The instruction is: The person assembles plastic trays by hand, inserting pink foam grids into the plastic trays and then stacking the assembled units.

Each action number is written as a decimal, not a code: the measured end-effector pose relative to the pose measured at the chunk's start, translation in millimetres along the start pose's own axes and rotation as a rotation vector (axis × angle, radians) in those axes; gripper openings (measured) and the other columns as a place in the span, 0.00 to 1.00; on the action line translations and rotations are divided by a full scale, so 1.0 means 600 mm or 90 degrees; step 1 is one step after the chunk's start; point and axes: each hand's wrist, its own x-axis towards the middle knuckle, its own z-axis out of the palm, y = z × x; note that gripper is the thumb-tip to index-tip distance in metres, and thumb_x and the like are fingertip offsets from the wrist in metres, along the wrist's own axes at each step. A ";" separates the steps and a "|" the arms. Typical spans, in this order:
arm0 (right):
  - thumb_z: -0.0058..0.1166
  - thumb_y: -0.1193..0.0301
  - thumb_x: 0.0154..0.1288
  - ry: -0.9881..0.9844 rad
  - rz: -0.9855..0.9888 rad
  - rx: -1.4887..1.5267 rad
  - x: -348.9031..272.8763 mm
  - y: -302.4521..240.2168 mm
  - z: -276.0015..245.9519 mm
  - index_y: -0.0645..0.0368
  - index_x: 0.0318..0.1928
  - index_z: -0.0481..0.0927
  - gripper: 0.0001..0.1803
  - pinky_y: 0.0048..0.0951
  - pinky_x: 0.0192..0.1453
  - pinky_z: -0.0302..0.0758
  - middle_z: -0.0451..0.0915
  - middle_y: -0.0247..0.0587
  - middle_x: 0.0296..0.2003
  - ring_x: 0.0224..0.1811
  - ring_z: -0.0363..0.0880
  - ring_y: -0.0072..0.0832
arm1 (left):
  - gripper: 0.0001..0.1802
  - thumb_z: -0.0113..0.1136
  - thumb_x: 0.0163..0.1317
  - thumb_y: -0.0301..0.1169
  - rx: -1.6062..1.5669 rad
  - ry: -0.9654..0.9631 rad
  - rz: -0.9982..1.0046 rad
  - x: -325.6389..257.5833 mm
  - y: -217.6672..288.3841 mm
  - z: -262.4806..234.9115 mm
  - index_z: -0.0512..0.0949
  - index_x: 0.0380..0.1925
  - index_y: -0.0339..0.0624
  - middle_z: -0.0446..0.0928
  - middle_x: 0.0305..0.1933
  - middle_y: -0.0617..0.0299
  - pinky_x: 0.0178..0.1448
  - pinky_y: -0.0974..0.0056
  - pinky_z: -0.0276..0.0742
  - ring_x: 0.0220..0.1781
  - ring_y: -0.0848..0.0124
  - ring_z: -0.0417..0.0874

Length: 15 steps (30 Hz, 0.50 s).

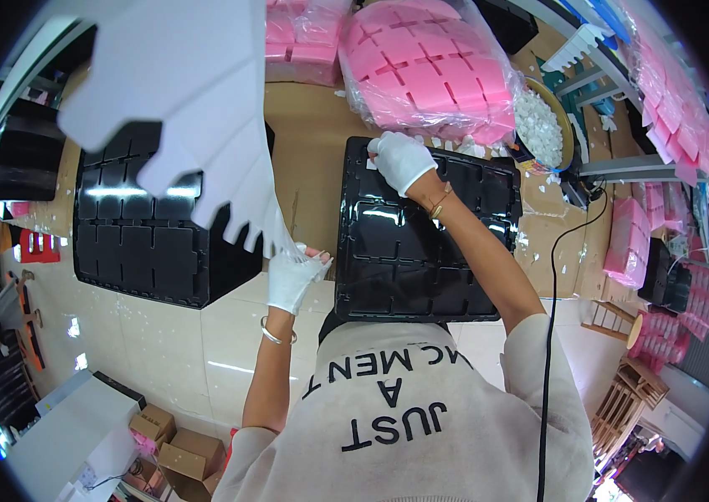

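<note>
My left hand [291, 280], in a white glove, pinches the lower tip of a large white sheet [179, 100] with notched, toothed edges. The sheet looms close to the camera at the upper left and hides part of the table. In front of me lies a glossy black plastic tray [421, 280] with raised sections and slots. My right hand [404, 163], also gloved, is at its far left corner with the fingers curled down. A small white patch shows under those fingertips; whether they grip it is hidden.
A second stack of black trays [137, 251] stands to the left. Beyond my tray lie pink foam pieces [425, 67] in clear plastic. A round container [542, 125] of white scraps sits at the far right. A black cable [553, 301] hangs down on the right.
</note>
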 end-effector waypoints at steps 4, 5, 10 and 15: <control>0.58 0.69 0.59 -0.016 0.006 0.021 0.006 0.008 0.004 0.56 0.32 0.82 0.05 0.45 0.42 0.78 0.81 0.49 0.30 0.37 0.83 0.47 | 0.08 0.70 0.56 0.25 0.013 -0.043 0.030 -0.008 0.014 0.006 0.78 0.27 0.37 0.80 0.26 0.63 0.29 0.73 0.73 0.26 0.79 0.79; 0.57 0.68 0.59 -0.007 -0.005 0.031 0.008 0.009 0.006 0.56 0.32 0.82 0.06 0.46 0.41 0.77 0.82 0.49 0.29 0.36 0.83 0.47 | 0.07 0.68 0.56 0.24 -0.014 -0.051 0.040 -0.009 0.014 0.007 0.78 0.27 0.36 0.81 0.27 0.62 0.29 0.73 0.74 0.27 0.79 0.80; 0.55 0.71 0.59 -0.028 -0.019 0.023 0.008 -0.002 0.001 0.60 0.33 0.82 0.06 0.45 0.43 0.79 0.82 0.52 0.31 0.37 0.83 0.49 | 0.03 0.64 0.58 0.21 -0.018 -0.077 0.002 -0.016 0.033 0.007 0.79 0.28 0.35 0.83 0.29 0.61 0.28 0.75 0.73 0.27 0.78 0.81; 0.55 0.71 0.59 -0.032 -0.057 -0.007 0.014 0.006 0.008 0.62 0.32 0.82 0.07 0.44 0.44 0.79 0.82 0.53 0.32 0.38 0.83 0.49 | 0.06 0.69 0.57 0.26 0.067 -0.066 -0.015 -0.020 0.057 0.011 0.81 0.27 0.36 0.82 0.25 0.63 0.28 0.75 0.71 0.24 0.81 0.79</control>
